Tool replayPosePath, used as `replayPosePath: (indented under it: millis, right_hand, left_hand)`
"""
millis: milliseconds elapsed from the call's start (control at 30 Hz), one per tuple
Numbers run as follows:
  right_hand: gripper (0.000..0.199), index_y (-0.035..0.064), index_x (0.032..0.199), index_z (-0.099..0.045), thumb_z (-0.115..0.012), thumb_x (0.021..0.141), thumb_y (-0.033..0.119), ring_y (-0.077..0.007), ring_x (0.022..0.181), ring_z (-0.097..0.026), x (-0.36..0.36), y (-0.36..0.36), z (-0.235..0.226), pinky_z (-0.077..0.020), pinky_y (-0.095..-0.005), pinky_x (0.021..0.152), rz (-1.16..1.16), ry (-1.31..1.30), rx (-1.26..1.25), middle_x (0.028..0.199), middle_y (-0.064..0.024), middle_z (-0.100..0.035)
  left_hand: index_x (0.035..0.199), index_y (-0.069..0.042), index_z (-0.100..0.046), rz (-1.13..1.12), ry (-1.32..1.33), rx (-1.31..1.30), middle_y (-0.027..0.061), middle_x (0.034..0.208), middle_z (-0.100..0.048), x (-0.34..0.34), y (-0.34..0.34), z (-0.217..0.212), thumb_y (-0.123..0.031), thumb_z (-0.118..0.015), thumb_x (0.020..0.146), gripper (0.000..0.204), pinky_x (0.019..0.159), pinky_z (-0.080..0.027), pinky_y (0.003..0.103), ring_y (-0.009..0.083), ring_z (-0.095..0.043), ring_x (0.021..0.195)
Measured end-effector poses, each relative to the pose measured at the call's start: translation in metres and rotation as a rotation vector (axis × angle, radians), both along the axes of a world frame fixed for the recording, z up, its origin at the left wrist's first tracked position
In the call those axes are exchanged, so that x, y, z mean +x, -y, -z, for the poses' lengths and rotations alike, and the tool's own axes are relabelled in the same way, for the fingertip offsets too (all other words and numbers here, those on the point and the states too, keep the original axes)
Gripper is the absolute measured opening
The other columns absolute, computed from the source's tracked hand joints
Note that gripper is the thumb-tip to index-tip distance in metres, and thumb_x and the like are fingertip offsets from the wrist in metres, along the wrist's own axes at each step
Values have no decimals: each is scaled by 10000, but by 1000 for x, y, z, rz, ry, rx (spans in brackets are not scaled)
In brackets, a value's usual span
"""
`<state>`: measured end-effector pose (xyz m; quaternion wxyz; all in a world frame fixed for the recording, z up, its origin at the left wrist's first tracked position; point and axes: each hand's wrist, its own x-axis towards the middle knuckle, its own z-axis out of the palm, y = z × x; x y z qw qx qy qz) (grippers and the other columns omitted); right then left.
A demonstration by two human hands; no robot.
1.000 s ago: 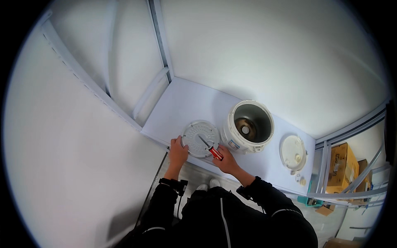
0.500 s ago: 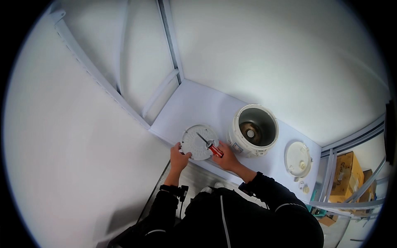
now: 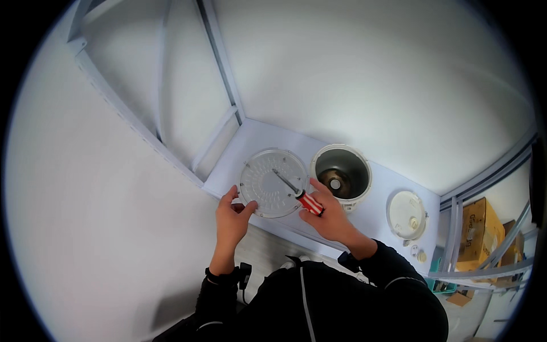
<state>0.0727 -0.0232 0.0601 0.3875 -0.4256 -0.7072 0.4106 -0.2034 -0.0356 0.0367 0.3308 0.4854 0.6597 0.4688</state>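
Note:
A round, pale inner lid plate (image 3: 259, 199) with a patterned middle is held up above the table's near left part. My left hand (image 3: 232, 219) grips its lower left rim, thumb on the upper face. My right hand (image 3: 335, 219) is closed on a screwdriver (image 3: 310, 204) with a red and white handle. Its metal shaft points up and left across the plate. Fingers of that same hand reach the plate's right rim; how firmly they hold it I cannot tell. Just beyond my right hand stands a white rice cooker body (image 3: 366, 188), uncovered, with a stained bottom inside.
At the table's right lie a round white lid (image 3: 403, 214) and small round parts (image 3: 420, 256). Metal frame posts (image 3: 219, 57) rise at the table's left end. Past the right end are cardboard boxes (image 3: 476, 233) and a teal bin (image 3: 441, 285).
Both hands have raised the plate nearer to me, so it looks larger. The screwdriver has come along in my right hand. The view has shifted slightly.

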Motion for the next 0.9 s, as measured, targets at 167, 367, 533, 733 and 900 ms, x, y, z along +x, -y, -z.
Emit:
replayPosePath:
  millis: [167, 367, 533, 733, 900]
  right_hand:
    - [229, 44, 1083, -719, -792, 875, 104, -415, 1513, -412, 45, -9, -10, -445, -462, 1094, 147, -16, 74, 1172, -207, -698]
    - [208, 50, 1060, -718, -782, 871, 108, -416, 1498, -443, 92, -16, 5, -467, -464, 1085, 325, 28, 66, 1156, -192, -715]
    - [225, 61, 1076, -726, -771, 862, 114, -430, 1461, -486, 115, -17, 17, -502, -451, 1045, 417, 83, 132, 1182, -230, -711]
    - [255, 43, 1096, -718, -744, 852, 112, -423, 1343, -598, 139, -31, 34, -542, -443, 970, 455, 111, 103, 1288, -276, -678]
    - [295, 27, 1112, -711, -739, 829, 107, -440, 1231, -661, 148, -46, 42, -545, -433, 962, 455, 67, 69, 1362, -298, -645]
  left_hand:
    - [1384, 111, -578, 98, 144, 37, 158, 1174, -707, 40, -19, -16, -133, -793, 939, 551, 742, -599, 292, 167, -732, 843]
    - [1302, 103, -599, 172, 229, 8, 132, 1061, -701, 97, -41, -2, -91, -755, 961, 422, 734, -613, 287, 157, -715, 827]
    - [1368, 100, -553, 243, 280, -39, 117, 980, -712, 123, -52, 16, -93, -755, 952, 500, 720, -606, 286, 149, -705, 801]
    - [1479, 100, -482, 342, 130, -83, 108, 921, -743, 140, -57, 24, -150, -765, 938, 659, 740, -585, 301, 155, -721, 796]
    - [1510, 109, -437, 337, 7, -36, 116, 867, -737, 149, -57, 21, -186, -781, 925, 740, 754, -580, 320, 182, -724, 789]
